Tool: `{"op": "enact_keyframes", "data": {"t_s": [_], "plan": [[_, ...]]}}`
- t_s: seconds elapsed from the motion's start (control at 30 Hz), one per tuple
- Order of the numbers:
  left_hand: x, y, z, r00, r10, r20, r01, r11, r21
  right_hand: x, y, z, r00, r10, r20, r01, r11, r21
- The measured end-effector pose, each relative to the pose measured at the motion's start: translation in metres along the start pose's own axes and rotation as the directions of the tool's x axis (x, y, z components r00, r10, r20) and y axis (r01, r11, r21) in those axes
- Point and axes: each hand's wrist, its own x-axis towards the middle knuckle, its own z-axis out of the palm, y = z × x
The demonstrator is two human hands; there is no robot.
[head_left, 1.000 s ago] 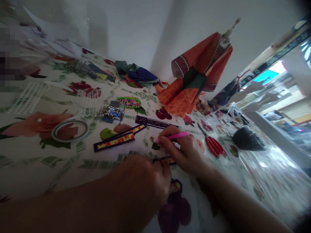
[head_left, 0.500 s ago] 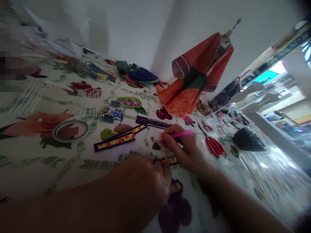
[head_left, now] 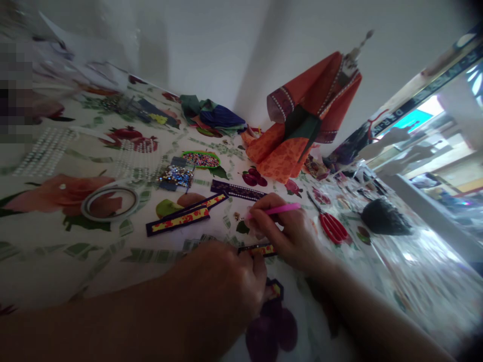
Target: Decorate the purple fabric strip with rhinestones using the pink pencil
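My left hand [head_left: 222, 286] is closed on a narrow decorated fabric strip [head_left: 267, 249], dark-edged with a yellow and red middle. Part of that strip lies under my fingers, and a yellow and dark end [head_left: 276, 290] shows below them. Just beyond it, my right hand [head_left: 292, 234] pinches a slim pink pen-like stick [head_left: 283, 207]; its tip points left, toward a few tiny beads [head_left: 237, 216] on the tablecloth. Two similar yellow strips [head_left: 179, 220] lie crossed to the left. A dark strip with a row of white beads [head_left: 239, 190] rests behind my right hand.
Red-handled scissors [head_left: 334, 227] and a black plastic bundle [head_left: 387, 217] lie at right. A tape roll [head_left: 110, 202], a pile of shiny beads [head_left: 175, 176], a green dish of beads [head_left: 201, 159] and pearl strands [head_left: 45, 151] sit left. An orange dress [head_left: 290, 146] stands behind.
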Motion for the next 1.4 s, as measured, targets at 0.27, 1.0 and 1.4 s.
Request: {"op": "enact_keyframes", "data": {"t_s": [0.27,1.0,1.4], "plan": [[0.003,0.0004,0.0008,1.0,-0.005,-0.016,0.006,0.999,0.05,0.0006,0.0029,0.0025,1.0,0.015,0.007,-0.015,0.999,0.029],[0.0036,-0.001,-0.0004,0.998,0.003,-0.055,-0.001,0.999,0.049,0.0009,0.0009,0.0033,0.998,-0.063,-0.015,0.062,0.998,-0.032],[0.0021,-0.0001,-0.0021,0.999,-0.018,-0.039,0.019,0.999,0.03,-0.0017,0.0014,-0.0018,0.998,0.048,-0.04,-0.046,0.997,0.061]]}}
